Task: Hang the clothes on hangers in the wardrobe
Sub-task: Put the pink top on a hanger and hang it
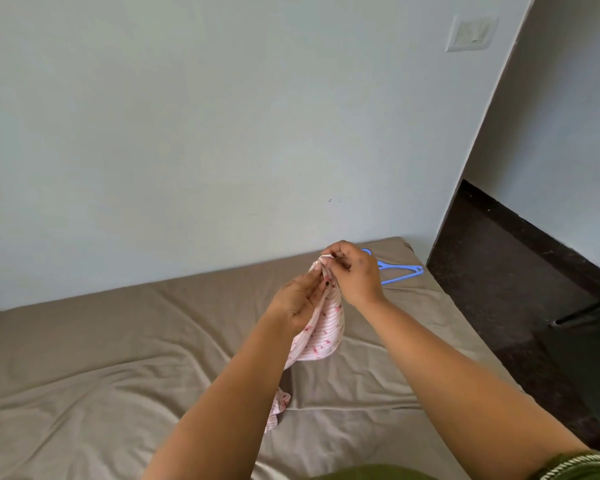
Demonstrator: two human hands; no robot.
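Bed (118,375): taupe sheet, wrinkled, set against pale wall (187,116); dark floor (499,289) to the right.
Wall plate (471,32): white, top right, prob. a switch, too blurry to say.
Hanger (400,271): blue, flat on bed's far corner, partly behind right hand.
Garment (326,327): pink-white striped w/ red print, held above bed, lower end trailing onto sheet.
Left hand (297,299): fingers curled, pinching garment's top edge.
Right hand (354,271): pinching same edge, touching left.

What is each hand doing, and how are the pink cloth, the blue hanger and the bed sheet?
Left hand: pinching the cloth.
Right hand: pinching the cloth's top edge.
Pink cloth: bunched, hanging down, not on the hanger.
Blue hanger: lying on the bed, bare.
Bed sheet: wrinkled.
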